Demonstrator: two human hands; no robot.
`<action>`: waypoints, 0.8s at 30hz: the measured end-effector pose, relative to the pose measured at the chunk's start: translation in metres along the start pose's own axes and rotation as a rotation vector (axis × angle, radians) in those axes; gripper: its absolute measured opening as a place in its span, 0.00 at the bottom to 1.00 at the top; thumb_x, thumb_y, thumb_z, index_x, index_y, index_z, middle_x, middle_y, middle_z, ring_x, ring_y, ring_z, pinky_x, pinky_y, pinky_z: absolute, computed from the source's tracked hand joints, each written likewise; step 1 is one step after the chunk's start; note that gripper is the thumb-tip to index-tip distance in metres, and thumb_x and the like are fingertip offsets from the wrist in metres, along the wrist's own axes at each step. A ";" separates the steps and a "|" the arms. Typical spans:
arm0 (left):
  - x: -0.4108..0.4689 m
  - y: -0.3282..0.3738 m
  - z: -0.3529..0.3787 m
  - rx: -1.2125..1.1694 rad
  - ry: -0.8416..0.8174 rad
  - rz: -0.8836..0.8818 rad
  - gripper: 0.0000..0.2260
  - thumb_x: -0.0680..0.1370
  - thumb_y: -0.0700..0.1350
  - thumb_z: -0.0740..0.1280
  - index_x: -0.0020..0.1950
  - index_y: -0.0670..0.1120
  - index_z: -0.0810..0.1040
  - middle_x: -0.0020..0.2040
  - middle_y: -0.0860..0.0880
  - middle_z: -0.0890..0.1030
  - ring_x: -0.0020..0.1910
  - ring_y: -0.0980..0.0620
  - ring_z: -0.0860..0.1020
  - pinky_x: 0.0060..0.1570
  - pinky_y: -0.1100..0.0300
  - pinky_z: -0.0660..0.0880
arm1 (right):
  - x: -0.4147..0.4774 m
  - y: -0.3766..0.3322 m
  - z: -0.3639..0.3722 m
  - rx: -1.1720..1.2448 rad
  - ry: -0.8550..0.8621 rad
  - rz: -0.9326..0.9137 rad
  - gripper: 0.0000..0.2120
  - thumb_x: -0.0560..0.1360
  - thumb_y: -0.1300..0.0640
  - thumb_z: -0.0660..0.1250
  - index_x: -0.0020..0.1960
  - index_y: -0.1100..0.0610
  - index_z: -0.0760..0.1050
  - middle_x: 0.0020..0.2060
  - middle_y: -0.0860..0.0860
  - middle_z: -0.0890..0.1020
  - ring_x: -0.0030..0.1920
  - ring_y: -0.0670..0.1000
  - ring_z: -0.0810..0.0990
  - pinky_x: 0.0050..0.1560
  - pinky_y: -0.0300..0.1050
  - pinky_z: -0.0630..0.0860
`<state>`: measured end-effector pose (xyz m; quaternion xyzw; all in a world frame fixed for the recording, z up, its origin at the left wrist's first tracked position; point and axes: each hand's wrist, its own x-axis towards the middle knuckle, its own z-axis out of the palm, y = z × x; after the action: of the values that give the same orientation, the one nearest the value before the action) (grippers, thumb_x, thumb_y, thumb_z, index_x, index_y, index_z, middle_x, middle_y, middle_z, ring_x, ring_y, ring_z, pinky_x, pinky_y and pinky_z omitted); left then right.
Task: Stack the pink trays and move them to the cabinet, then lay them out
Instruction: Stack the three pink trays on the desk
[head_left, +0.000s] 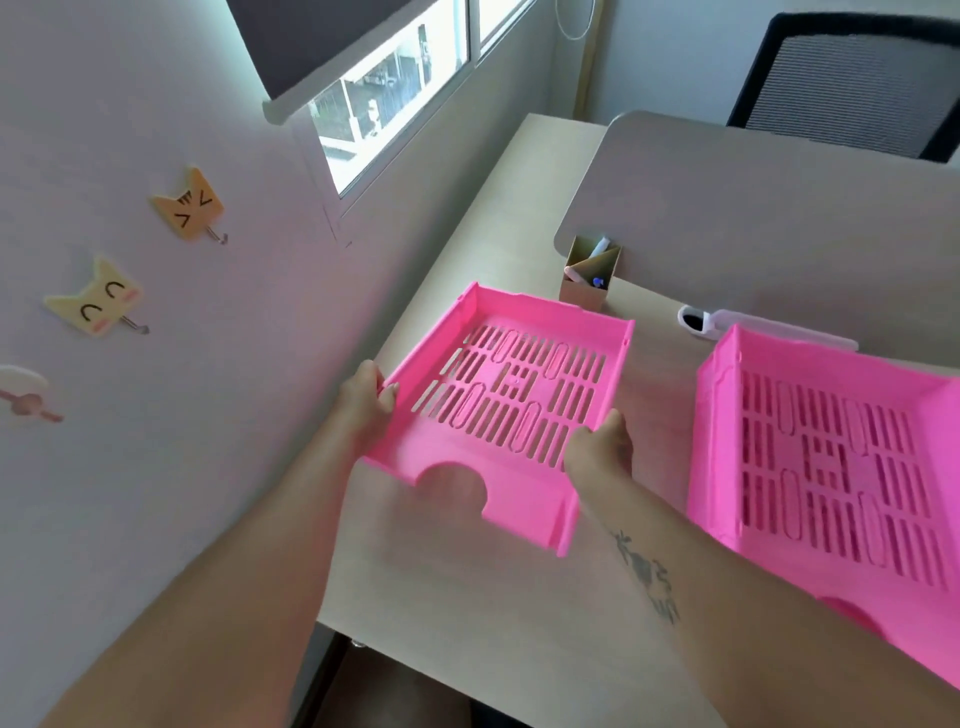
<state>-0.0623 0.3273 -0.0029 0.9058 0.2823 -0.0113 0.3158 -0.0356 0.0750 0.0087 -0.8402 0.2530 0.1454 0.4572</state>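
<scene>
Here, a person holds one pink tray (498, 410) between two bare hands above a pale wooden bench (467, 597). The left hand (366, 400) is clamped on the tray's left wall, thumb hooked over the rim and fingers wrapped round the outside; the right hand (600, 449) grips the right wall near its front end, fingers closed on the rim. The tray is tilted, its notched front edge nearest the person, and its slotted floor shows the bench through the openings; whether its far end touches the surface cannot be told, since the tray is slightly blurred. To the right of the right hand, well apart from it, a second pink tray (841, 467) lies on the bench, possibly more than one nested together, though its walls run out of the picture. Beyond the right hand, past the held tray's far corner, a small cardboard pen holder (589, 275) stands upright with a few pens in it, and just right of it lies a white object with a dark opening (696, 319). To the left of the left hand, cat-shaped wall hooks (189, 208) are stuck to the wall. Far beyond both hands are a window (395, 93) and a black mesh chair (852, 78).
</scene>
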 end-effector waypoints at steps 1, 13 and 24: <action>-0.002 0.009 -0.004 -0.011 0.031 0.015 0.07 0.80 0.44 0.62 0.46 0.41 0.67 0.41 0.43 0.73 0.38 0.45 0.69 0.31 0.55 0.60 | 0.001 -0.005 -0.008 0.007 -0.002 -0.018 0.26 0.79 0.67 0.52 0.77 0.61 0.58 0.71 0.61 0.72 0.62 0.62 0.78 0.52 0.49 0.76; -0.124 0.129 0.037 -0.019 0.164 0.115 0.09 0.81 0.45 0.60 0.47 0.40 0.70 0.36 0.51 0.72 0.32 0.54 0.71 0.28 0.58 0.64 | 0.025 0.046 -0.161 0.085 0.006 -0.211 0.29 0.80 0.64 0.53 0.80 0.57 0.52 0.77 0.59 0.63 0.45 0.52 0.75 0.29 0.41 0.68; -0.224 0.252 0.155 -0.087 0.017 0.266 0.09 0.82 0.46 0.56 0.47 0.41 0.65 0.36 0.46 0.75 0.33 0.46 0.75 0.30 0.53 0.71 | 0.082 0.145 -0.341 0.043 0.102 -0.265 0.24 0.77 0.64 0.54 0.73 0.63 0.65 0.64 0.64 0.76 0.34 0.50 0.75 0.29 0.41 0.69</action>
<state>-0.0953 -0.0366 0.0595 0.9208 0.1626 0.0508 0.3510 -0.0438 -0.3018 0.0525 -0.8625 0.1660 0.0353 0.4768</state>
